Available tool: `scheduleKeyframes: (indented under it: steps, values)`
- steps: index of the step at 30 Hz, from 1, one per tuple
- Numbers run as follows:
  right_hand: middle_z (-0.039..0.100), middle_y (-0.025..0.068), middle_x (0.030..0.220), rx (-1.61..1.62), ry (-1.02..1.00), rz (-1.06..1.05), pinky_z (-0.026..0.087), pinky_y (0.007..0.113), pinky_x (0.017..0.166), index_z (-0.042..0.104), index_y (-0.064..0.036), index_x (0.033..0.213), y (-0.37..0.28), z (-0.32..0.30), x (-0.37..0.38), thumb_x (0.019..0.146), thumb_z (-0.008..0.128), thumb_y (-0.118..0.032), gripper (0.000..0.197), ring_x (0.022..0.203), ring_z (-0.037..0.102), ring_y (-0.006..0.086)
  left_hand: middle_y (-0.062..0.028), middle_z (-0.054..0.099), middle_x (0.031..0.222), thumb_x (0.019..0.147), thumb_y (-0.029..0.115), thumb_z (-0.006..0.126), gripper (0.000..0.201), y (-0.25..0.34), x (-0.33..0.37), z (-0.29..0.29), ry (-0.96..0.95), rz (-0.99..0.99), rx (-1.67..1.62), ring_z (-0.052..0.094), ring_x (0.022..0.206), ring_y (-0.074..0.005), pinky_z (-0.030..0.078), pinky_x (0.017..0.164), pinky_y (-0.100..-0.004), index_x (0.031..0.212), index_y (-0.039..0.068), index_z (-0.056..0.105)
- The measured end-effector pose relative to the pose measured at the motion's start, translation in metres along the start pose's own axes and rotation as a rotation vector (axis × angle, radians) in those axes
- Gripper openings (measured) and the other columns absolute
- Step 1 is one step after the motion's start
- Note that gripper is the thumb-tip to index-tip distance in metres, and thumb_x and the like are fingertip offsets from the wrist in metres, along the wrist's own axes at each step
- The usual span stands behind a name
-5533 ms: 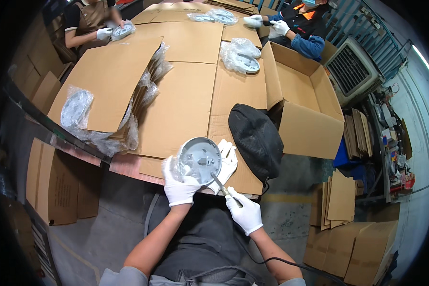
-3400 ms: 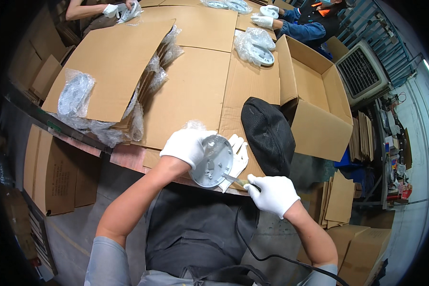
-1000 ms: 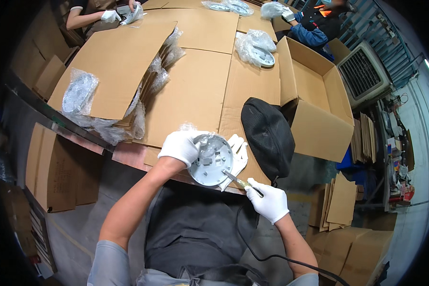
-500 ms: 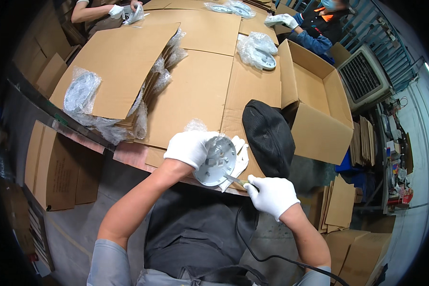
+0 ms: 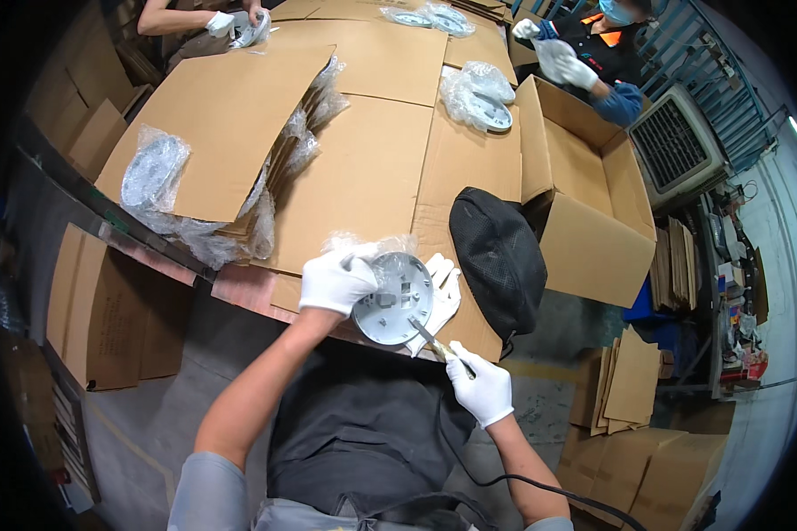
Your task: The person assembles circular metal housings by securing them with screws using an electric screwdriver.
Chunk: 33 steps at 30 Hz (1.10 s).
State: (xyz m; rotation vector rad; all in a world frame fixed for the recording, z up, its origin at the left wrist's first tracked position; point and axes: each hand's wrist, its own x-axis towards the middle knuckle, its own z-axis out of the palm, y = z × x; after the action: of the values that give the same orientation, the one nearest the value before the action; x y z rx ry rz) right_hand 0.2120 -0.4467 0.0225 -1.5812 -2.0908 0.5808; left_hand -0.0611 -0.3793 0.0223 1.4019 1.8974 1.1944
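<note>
My left hand [image 5: 336, 281], in a white glove, is closed on the upper left rim of a round, light grey housing [image 5: 393, 310]. The housing is tilted toward me, showing small posts and rectangular openings; clear bubble wrap [image 5: 398, 245] bunches behind it. In my white-gloved right hand [image 5: 482, 386] is a slim hand tool [image 5: 430, 338] with a flat metal blade and a yellowish handle. Its tip meets the lower right part of the housing's inner face. Beside and partly under the housing lies a loose white glove [image 5: 445, 292].
A black mesh bag [image 5: 499, 257] lies right of the glove, near an open carton [image 5: 584, 168]. Wrapped housings [image 5: 478, 96] sit farther back. Stacked cardboard sheets [image 5: 230, 124] stand at left. A black cord [image 5: 522, 479] crosses by my lap. Two co-workers handle items across the table.
My right hand has moved left and slightly down, bringing the blade further over the housing's face. The housing has shifted slightly left. At far right, a co-worker's hands have moved over the carton.
</note>
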Motion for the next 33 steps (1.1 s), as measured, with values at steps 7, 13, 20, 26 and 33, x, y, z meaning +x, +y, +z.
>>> scheduleKeyframes:
  steps: [7,13,20,26,33]
  values:
    - [0.072,0.0122,0.08,0.053,0.099,-0.006,0.055,0.033,0.061,0.073,-0.0122,0.111,-0.005,0.011,-0.006,0.09,0.069,-0.028,0.027,0.065,0.069,0.0247,-0.0099,0.056,0.067,0.084,0.01,0.059,0.01,-0.004,-0.079,0.03,0.427,-0.217,-0.128,0.053,0.063,-0.0154,0.048,0.062,-0.0317,0.08,0.003,0.053]
    - [0.072,0.0127,0.081,0.106,0.096,0.046,0.056,0.033,0.062,0.073,-0.0106,0.112,-0.005,0.018,-0.012,0.089,0.071,-0.029,0.029,0.066,0.07,0.0238,-0.0183,0.071,0.099,0.085,0.003,0.053,0.039,0.002,-0.065,0.036,0.444,-0.02,0.043,0.071,0.092,-0.0321,0.055,0.082,-0.0348,0.124,0.004,0.061]
    - [0.07,0.0085,0.074,-0.102,-0.01,-0.03,0.054,0.033,0.058,0.075,-0.015,0.111,-0.024,-0.047,0.008,0.089,0.07,-0.035,0.03,0.063,0.069,0.0235,-0.0187,0.071,0.095,0.086,0.002,0.057,0.026,0.012,-0.012,-0.014,-0.118,0.133,0.163,0.07,0.088,-0.0337,0.055,0.077,-0.0368,0.107,0.007,0.072]
    - [0.068,0.0078,0.069,-0.383,-0.168,-0.224,0.053,0.038,0.055,0.072,-0.0173,0.107,-0.038,-0.07,0.044,0.092,0.061,-0.036,0.026,0.061,0.067,0.0262,-0.0173,0.07,0.092,0.084,0.006,0.057,0.027,0.026,0.003,-0.02,-0.226,0.234,0.288,0.067,0.084,-0.0375,0.054,0.075,-0.0416,0.105,0.013,0.072]
    - [0.067,0.0082,0.068,-0.579,-0.361,-0.264,0.051,0.039,0.054,0.074,-0.0168,0.097,-0.07,-0.075,0.068,0.089,0.064,-0.028,0.017,0.061,0.066,0.0271,-0.0174,0.069,0.088,0.083,0.007,0.057,0.024,0.039,0.01,-0.019,-0.309,0.235,0.365,0.066,0.082,-0.0379,0.053,0.074,-0.0429,0.101,0.012,0.072]
